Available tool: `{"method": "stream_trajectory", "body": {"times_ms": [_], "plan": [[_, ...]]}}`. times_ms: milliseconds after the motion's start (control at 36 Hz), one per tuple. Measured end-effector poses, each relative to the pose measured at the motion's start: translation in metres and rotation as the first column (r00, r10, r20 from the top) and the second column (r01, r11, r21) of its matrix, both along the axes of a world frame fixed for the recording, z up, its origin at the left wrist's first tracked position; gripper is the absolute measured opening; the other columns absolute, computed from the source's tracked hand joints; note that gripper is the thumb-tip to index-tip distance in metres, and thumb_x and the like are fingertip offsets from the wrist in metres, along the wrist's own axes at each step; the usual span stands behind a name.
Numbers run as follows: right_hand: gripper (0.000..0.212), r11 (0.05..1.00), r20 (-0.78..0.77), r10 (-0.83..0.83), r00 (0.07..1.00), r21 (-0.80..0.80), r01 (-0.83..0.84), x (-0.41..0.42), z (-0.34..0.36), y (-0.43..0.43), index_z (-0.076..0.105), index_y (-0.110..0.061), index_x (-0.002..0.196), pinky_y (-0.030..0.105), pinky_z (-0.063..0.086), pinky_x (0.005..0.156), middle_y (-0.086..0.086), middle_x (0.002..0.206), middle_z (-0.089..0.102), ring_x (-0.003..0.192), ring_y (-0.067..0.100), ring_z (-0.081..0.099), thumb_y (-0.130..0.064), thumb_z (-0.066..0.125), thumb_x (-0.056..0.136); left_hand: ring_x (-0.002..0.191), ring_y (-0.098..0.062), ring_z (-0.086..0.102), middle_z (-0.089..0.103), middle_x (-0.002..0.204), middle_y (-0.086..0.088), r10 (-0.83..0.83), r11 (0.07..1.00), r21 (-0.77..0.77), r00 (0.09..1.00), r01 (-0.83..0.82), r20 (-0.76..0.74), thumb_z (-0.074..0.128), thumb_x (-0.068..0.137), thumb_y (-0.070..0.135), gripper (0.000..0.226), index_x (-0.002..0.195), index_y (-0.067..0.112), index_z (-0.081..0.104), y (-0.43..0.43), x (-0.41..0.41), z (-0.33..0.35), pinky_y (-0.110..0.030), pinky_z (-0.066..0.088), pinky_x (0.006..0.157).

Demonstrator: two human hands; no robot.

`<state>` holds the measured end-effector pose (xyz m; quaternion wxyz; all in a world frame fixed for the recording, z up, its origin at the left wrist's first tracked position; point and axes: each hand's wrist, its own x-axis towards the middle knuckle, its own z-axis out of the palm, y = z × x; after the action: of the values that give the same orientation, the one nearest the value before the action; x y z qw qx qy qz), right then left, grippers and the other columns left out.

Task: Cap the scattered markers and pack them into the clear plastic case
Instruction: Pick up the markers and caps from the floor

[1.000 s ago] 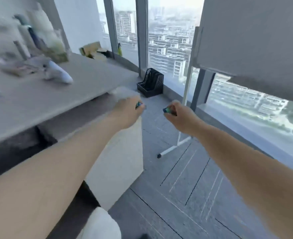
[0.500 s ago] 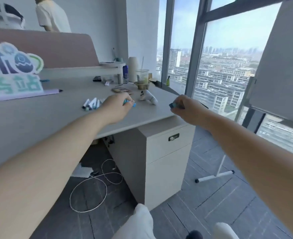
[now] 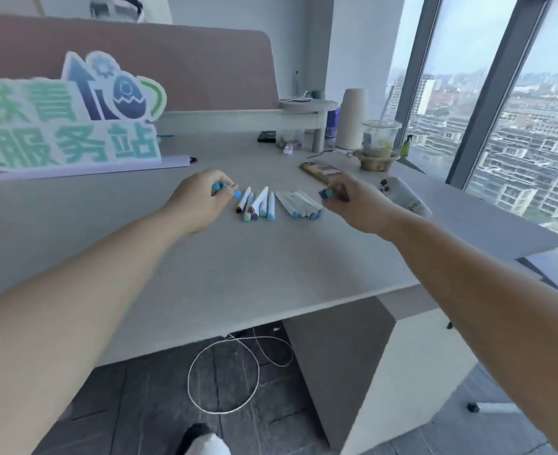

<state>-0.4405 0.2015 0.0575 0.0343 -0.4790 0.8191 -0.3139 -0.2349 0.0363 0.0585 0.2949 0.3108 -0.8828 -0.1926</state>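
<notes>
The left hand [image 3: 202,202] pinches small blue marker pieces [image 3: 222,188], too blurred to tell caps from pens; the right hand [image 3: 353,205] grips a blue-tipped piece [image 3: 326,193]. Between them, white markers [image 3: 271,205] lie clustered on the counter [image 3: 271,264]

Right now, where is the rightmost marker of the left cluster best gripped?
Probably pinch the rightmost marker mid-barrel, from above and its right: it lies flat on the desk, a neighbour crowds its left, a gap frees its right.
</notes>
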Motion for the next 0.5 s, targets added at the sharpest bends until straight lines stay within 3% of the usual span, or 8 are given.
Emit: {"method": "stream_trajectory", "body": {"times_ms": [222, 333, 500], "plan": [[0.024, 0.998, 0.007, 0.045, 0.999, -0.048, -0.044, -0.043, -0.011, -0.103, 0.053, -0.013, 0.112, 0.015, 0.034, 0.056, -0.008, 0.079, 0.046, 0.069, 0.009, 0.043, -0.025, 0.056, 0.092, 0.06, -0.015, 0.042, 0.051, 0.075, 0.001, 0.005, 0.999, 0.05, 1.0, -0.004, -0.018, 0.05, 0.096, 0.03, 0.016, 0.093, 0.019, 0.06, -0.089, -0.042, -0.018, -0.025, 0.033, 0.052], [0.026, 0.992, -0.072, 0.118, 0.99, 0.042, -0.115, -0.061, -0.016, -0.143, 0.053, -0.012, 0.116, 0.02, 0.035, 0.061, -0.007, 0.083, 0.052, 0.076, 0.012, 0.048, -0.024, 0.056, 0.093, 0.058, -0.015, 0.04, 0.047, 0.071, 0.005, -0.043, 0.992, 0.114, 0.999, 0.046, -0.031, 0.049, 0.096, 0.033, 0.016, 0.087, 0.024, 0.058, -0.123, -0.072, -0.031, -0.027, 0.033, 0.054], [0.023, 0.961, -0.124, 0.222, 0.967, 0.196, -0.195, -0.089, -0.017, -0.186, 0.052, -0.016, 0.114, 0.018, 0.036, 0.059, -0.012, 0.075, 0.05, 0.065, 0.004, 0.045, -0.025, 0.055, 0.094, 0.069, -0.019, 0.045, 0.053, 0.083, 0.0, -0.119, 0.985, 0.126, 0.993, 0.115, 0.024, 0.047, 0.097, 0.033, 0.014, 0.093, 0.023, 0.056, -0.161, -0.122, -0.043, -0.033, 0.041, 0.067]]}}
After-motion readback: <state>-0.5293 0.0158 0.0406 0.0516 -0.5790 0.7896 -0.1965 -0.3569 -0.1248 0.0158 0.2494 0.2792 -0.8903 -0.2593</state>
